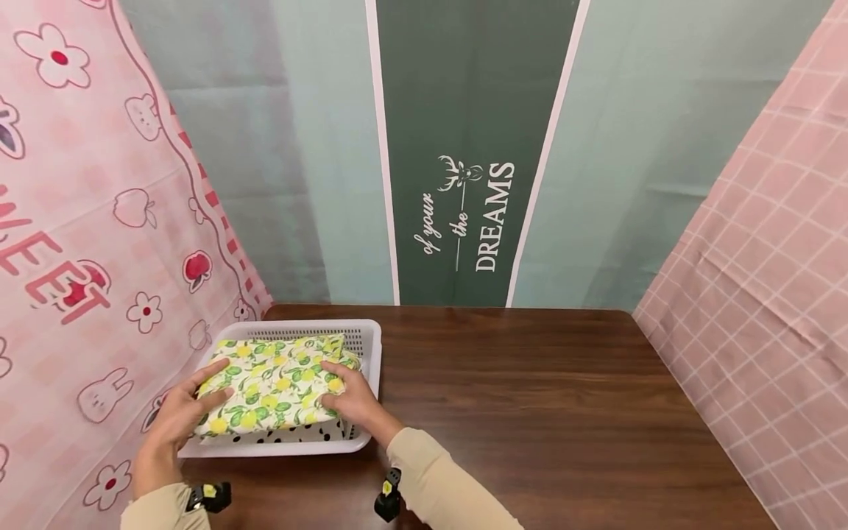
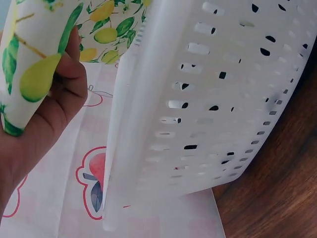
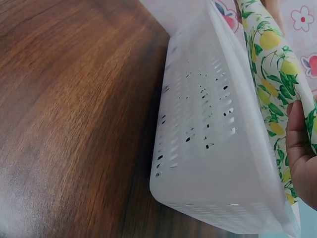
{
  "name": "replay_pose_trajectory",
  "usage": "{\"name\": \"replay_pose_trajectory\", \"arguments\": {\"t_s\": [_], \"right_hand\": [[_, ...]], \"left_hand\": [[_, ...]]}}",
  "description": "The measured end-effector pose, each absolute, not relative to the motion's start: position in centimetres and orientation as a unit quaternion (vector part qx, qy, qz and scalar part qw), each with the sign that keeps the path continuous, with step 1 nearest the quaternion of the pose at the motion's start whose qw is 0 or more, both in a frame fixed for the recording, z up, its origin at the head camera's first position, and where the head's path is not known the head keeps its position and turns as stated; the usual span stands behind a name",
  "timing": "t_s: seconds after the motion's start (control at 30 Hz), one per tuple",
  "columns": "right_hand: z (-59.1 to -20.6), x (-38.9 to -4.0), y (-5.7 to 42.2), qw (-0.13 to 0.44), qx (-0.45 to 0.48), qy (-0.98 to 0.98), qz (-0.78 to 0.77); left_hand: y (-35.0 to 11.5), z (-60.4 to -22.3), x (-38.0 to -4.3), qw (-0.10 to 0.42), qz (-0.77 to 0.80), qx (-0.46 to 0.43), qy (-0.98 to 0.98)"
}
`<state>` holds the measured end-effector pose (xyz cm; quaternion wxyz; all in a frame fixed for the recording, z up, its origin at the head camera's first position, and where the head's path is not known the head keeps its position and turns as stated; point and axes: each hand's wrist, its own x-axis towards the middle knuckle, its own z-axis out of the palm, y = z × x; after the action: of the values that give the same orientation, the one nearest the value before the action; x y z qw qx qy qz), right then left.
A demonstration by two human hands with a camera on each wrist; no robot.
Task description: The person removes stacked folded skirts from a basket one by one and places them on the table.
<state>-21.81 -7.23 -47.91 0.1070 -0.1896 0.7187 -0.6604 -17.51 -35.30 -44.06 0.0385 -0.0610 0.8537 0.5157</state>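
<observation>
A folded cloth with a lemon-and-leaf print (image 1: 271, 383) lies level at the top of a white plastic basket (image 1: 375, 368). My left hand (image 1: 177, 412) grips its left end, thumb on top. At the right end my right hand (image 1: 354, 397) holds the same cloth, also with the thumb above. In the left wrist view, the fingers (image 2: 74, 74) curl under the fabric. The right wrist view shows the cloth's edge raised beside the basket rim, with fingers (image 3: 297, 134) against it. Beneath it in the basket, a white cloth with black dots (image 1: 298, 434) partly shows.
The basket stands at the left of a dark brown wooden table (image 1: 530, 412). A pink printed curtain (image 1: 119, 294) hangs close on the left. A green curtain (image 1: 464, 110) is behind, and a pink checked one (image 1: 762, 258) is on the right.
</observation>
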Motion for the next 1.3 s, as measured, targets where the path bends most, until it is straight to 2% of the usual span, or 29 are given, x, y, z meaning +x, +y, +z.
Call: {"name": "replay_pose_trajectory", "arguments": {"t_s": [0.13, 0.37, 0.47, 0.67, 0.8, 0.93, 1.07, 1.3], "right_hand": [[-47.7, -21.6, -6.4, 0.085, -0.203, 0.717, -0.661], [-46.7, -21.0, -4.1, 0.045, -0.224, 0.698, -0.679], [-46.1, -21.1, -2.9, 0.068, -0.23, 0.673, -0.699], [-44.1, -21.0, -0.2, 0.158, -0.238, 0.624, -0.728], [-43.4, -20.9, 1.6, 0.173, -0.258, 0.631, -0.711], [-43.1, -20.7, 3.1, 0.153, -0.266, 0.667, -0.679], [-43.0, -20.6, 4.5, 0.11, -0.269, 0.713, -0.638], [-43.3, -21.1, 7.3, 0.063, -0.261, 0.736, -0.622]], "left_hand": [[-34.3, -43.9, -17.0, 0.009, 0.514, -0.049, 0.857], [-31.5, -43.9, -15.6, -0.078, 0.548, 0.0, 0.833], [-30.4, -43.8, -15.6, -0.078, 0.6, 0.02, 0.796], [-28.6, -43.6, -16.0, -0.035, 0.673, 0.029, 0.739], [-27.4, -43.7, -16.2, -0.032, 0.691, 0.061, 0.72], [-26.2, -44.1, -16.6, -0.062, 0.671, 0.123, 0.729], [-25.1, -44.6, -17.1, -0.093, 0.635, 0.149, 0.752], [-22.6, -45.0, -18.4, -0.072, 0.644, 0.136, 0.75]]}}
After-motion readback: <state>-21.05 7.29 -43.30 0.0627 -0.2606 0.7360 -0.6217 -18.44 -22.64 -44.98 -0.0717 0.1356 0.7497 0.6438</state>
